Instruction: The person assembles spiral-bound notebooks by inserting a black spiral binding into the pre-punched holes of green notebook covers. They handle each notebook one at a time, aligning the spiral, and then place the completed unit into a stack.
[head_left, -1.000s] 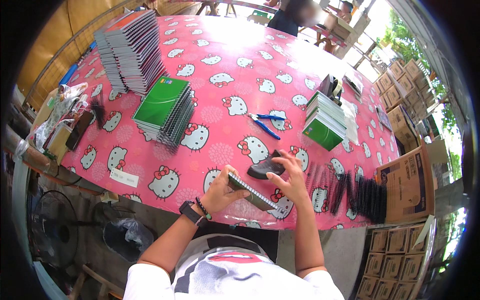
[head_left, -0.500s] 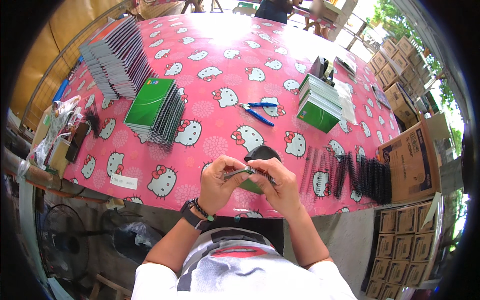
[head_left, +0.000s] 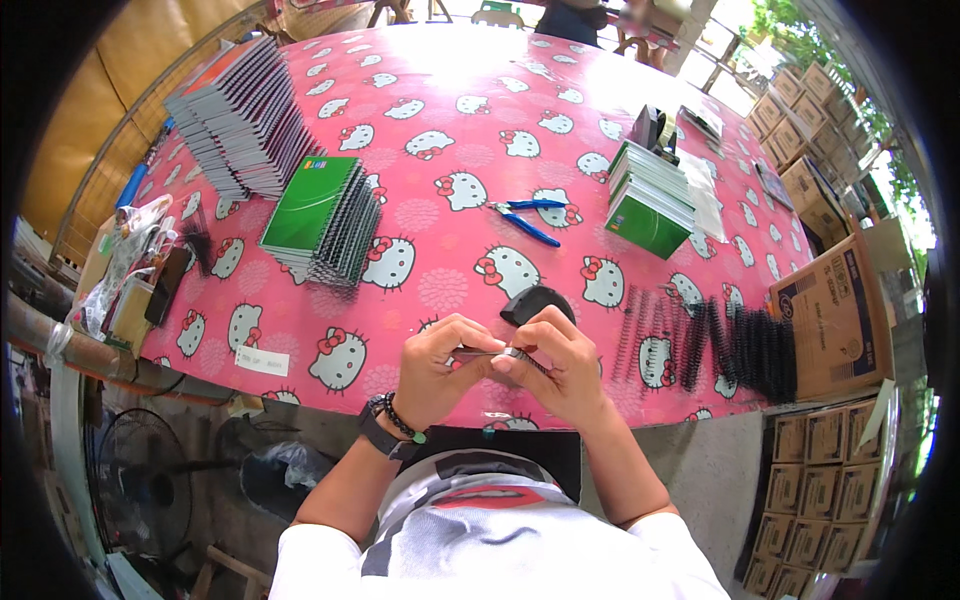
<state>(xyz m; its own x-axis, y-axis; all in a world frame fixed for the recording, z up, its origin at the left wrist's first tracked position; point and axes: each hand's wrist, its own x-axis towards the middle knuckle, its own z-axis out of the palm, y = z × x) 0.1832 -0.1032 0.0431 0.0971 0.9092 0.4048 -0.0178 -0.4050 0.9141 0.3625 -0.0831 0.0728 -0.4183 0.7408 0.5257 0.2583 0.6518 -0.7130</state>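
Just above the near table edge, my left hand (head_left: 440,368) and my right hand (head_left: 556,372) meet with fingertips pinched. Between them is a thin notebook (head_left: 478,351), seen nearly edge-on and mostly covered by my fingers. A dark spiral coil (head_left: 533,361) shows under the right fingers along its edge. How far the coil runs through the pages is hidden. Right behind my hands lies a black rounded object (head_left: 538,304), whose kind I cannot make out. Farther off rest blue-handled cutting pliers (head_left: 530,222), touched by neither hand.
Green spiral notebooks (head_left: 312,205) are stacked left, before a taller notebook stack (head_left: 245,120). Unbound green books (head_left: 648,205) stand right, near a tape dispenser (head_left: 655,128). Loose black coils (head_left: 750,350) lie beside a cardboard box (head_left: 830,318). A white paper slip (head_left: 263,361) is at front left.
The notebook has tilted from showing its green cover to nearly edge-on. Both hands stay close together, still pinching. The whole view has shifted slightly.
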